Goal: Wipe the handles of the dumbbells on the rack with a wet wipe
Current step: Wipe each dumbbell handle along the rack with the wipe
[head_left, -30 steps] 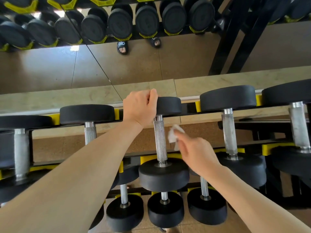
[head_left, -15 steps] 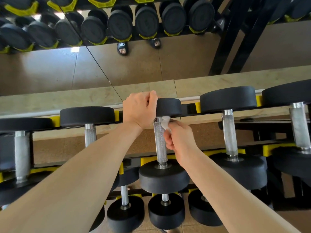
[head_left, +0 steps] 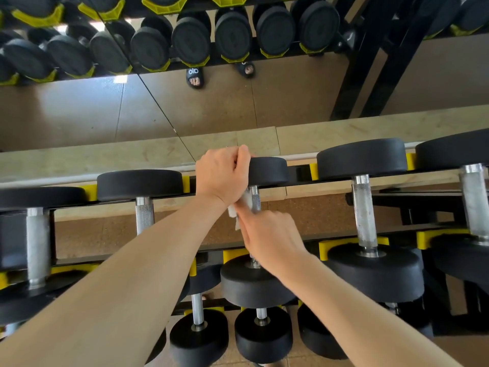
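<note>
**Wipe now working the middle handle**

Right hand (head_left: 267, 234) has gone from hovering with the wet wipe (head_left: 239, 210) a second ago to closing round the steel handle (head_left: 254, 198) of the middle dumbbell (head_left: 258, 284). It is now sliding toward the near end, fingers wrapping the bar with the wipe pinched against it; white cloth is poking out on the left side. Left hand (head_left: 223, 176) is staying clamped over the far head (head_left: 267, 170), steadying it.

Reading it as mid-stroke on this handle. The handles either side are looking untouched, so most of the row is likely still pending.

Surroundings: the top tier of the rack (head_left: 299, 170), black rails with yellow cradles, is carrying dumbbells left and right, with a lower tier sitting nearer. A wall mirror (head_left: 238, 102) at the far side is reflecting more dumbbells and brown flooring.
</note>
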The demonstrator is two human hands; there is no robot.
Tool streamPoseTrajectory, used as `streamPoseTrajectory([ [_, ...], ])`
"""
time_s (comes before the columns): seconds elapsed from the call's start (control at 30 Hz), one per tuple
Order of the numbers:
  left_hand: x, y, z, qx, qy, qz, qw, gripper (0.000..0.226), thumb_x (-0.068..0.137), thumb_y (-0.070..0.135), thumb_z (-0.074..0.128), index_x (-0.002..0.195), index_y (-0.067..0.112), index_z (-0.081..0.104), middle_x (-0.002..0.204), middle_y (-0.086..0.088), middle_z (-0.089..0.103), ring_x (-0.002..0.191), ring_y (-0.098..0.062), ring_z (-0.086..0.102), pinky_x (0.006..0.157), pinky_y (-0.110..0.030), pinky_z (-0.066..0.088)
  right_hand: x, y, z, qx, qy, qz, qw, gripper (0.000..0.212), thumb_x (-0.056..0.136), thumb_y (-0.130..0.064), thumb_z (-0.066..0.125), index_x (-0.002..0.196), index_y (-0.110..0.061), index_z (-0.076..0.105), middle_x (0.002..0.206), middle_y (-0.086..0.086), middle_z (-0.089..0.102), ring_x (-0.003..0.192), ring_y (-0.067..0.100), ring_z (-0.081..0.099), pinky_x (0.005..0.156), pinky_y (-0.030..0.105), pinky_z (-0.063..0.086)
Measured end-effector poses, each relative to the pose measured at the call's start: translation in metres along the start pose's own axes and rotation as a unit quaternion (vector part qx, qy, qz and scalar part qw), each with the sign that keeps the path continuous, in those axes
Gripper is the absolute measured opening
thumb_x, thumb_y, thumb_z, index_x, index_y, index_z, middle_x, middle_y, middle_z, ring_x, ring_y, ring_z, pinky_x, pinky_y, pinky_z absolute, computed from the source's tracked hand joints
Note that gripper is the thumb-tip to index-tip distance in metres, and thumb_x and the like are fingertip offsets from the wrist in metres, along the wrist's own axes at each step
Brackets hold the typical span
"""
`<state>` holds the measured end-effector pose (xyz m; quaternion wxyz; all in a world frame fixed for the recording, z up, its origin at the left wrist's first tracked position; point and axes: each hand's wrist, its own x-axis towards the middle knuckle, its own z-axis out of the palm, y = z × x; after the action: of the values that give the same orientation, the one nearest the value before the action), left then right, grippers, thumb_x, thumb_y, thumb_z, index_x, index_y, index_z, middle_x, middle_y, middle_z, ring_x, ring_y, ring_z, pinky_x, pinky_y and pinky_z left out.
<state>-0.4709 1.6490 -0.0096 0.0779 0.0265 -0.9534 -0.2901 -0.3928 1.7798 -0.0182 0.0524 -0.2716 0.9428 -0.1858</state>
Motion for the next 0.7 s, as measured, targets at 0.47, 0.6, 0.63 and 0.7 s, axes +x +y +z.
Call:
streamPoseTrajectory([
  [0.47,0.001,-0.002,0.003,0.014,-0.001,-0.014,1.000,0.057,0.097,0.037,0.026,0.072,0.014,0.071,0.056,0.003,0.053,0.056,-0.017,0.047,0.052,-0.028,0.027,-0.005,0.029,0.018,0.400,0.022,0.245,0.883,0.022,0.103,-0.023,0.043,0.112,-0.020,0.064,0.063,-0.003,0.059,0.048,0.007,0.052,0.048,0.026,0.049],
  [0.6,0.000,-0.003,0.004,0.013,0.003,-0.009,1.000,0.058,0.097,0.038,0.025,0.070,0.013,0.070,0.057,-0.001,0.056,0.055,-0.016,0.047,0.053,-0.025,0.029,0.016,0.036,0.004,0.646,-0.067,0.368,0.666,0.028,0.102,-0.022,0.041,0.086,-0.009,0.061,0.053,0.000,0.040,0.043,0.011,0.028,0.042,0.024,0.022],
  [0.63,0.000,-0.003,0.004,0.012,0.003,-0.007,1.000,0.058,0.098,0.038,0.026,0.070,0.012,0.070,0.057,-0.001,0.056,0.055,-0.015,0.047,0.052,-0.024,0.030,0.018,0.040,0.001,0.670,-0.092,0.368,0.638,0.030,0.102,-0.023,0.040,0.079,-0.011,0.057,0.053,-0.001,0.036,0.044,0.011,0.025,0.043,0.025,0.020],
  [0.7,0.000,-0.004,0.005,0.008,0.002,-0.001,1.000,0.059,0.099,0.039,0.025,0.073,0.013,0.072,0.059,-0.001,0.059,0.056,-0.014,0.051,0.051,-0.022,0.031,0.023,0.047,-0.002,0.699,-0.118,0.373,0.599,0.033,0.103,-0.024,0.040,0.075,-0.013,0.055,0.053,-0.002,0.033,0.045,0.011,0.024,0.042,0.025,0.019],
])
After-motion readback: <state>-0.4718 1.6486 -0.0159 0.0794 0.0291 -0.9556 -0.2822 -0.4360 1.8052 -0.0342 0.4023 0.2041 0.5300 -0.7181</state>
